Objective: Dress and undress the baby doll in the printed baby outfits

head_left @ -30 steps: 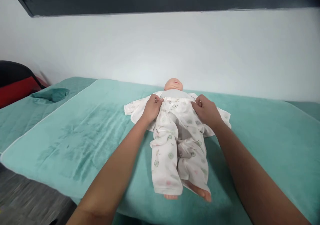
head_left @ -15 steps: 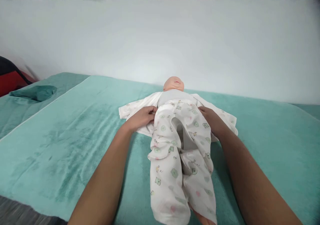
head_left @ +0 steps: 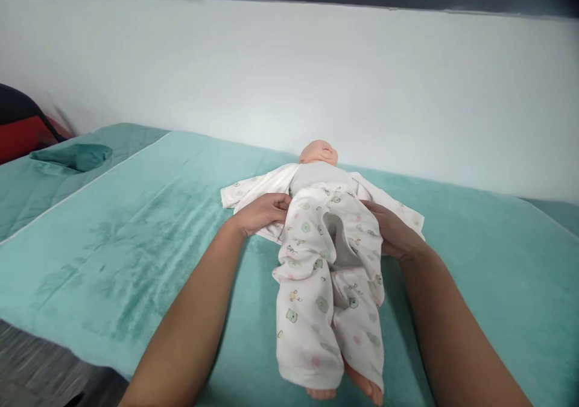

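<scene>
A baby doll (head_left: 319, 152) lies on its back, head toward the wall, feet toward me. It wears baby pants (head_left: 307, 310) printed with small animals, over a plain grey-white top (head_left: 321, 176). A matching printed jacket (head_left: 266, 184) lies spread beneath it, sleeves out to both sides. My left hand (head_left: 265, 213) is closed on the pants' side near the waist, fingers curled in. On the opposite side my right hand (head_left: 391, 227) grips the pants near the hip, its fingertips partly hidden by the cloth. Bare toes (head_left: 321, 394) show below the leg cuffs.
A teal plush cover (head_left: 136, 238) spreads under the doll. At the far left lie a folded teal cloth (head_left: 75, 157) and a red and black item (head_left: 27, 132). A white wall (head_left: 289, 75) stands behind, and dark flooring (head_left: 40, 365) shows at lower left.
My view has tilted and shifted slightly, so the doll's toes now show below the cuffs. Both hands remain at the sides of the pants, with the right hand slightly lower in view.
</scene>
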`<state>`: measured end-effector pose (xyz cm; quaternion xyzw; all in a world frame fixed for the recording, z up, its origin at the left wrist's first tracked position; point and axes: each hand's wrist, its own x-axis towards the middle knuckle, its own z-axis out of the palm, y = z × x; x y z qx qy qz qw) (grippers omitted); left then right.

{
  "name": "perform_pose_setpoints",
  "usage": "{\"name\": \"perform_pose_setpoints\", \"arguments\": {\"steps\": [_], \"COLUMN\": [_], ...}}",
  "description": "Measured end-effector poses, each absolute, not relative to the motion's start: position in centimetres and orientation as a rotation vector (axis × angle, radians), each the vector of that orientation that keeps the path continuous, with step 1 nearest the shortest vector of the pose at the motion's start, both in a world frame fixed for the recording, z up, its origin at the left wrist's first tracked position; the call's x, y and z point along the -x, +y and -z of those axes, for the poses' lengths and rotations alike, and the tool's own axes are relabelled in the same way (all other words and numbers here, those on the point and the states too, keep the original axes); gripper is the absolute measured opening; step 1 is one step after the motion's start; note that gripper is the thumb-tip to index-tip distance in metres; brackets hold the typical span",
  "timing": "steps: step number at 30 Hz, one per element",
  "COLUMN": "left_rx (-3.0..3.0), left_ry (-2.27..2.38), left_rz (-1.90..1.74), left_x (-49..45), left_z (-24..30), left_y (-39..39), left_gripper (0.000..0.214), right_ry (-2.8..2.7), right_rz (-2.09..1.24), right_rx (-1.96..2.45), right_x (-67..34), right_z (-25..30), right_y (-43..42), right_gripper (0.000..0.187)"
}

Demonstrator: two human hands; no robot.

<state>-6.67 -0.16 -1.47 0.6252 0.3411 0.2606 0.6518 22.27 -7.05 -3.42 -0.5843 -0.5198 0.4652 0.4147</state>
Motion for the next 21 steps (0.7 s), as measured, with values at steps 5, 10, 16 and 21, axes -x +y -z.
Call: {"name": "perform_pose_setpoints", "arguments": {"steps": [5,10,16,21], "left_rx": [-1.365,-1.281,-1.261,-1.298], "left_ry": [0.872,0.751,0.74,0.788], "left_rz": [-0.731,-0.679,-0.609,-0.66], "left_x": [5.8,6.1,6.6,5.8], "left_z": [1.9,1.9,1.6,1.5], "left_y": [-0.6,-0.7,-0.6,-1.0], "left_gripper": [0.011,0.022,0.029,0.017], "right_ry": [-1.15,-1.134,-1.116,-1.21], "right_rz": [-1.205,-1.11,-1.204,-1.339], "right_rx": [1.373,1.418,1.563,1.48], "right_x": [-21.5,-21.0,-21.7,-22.3], "right_z": [4.2,3.8,2.8,2.8], "right_y": [-6.7,-6.7,-7.5,-7.7], "right_gripper": [0.045,0.039,0.035,0.032]}}
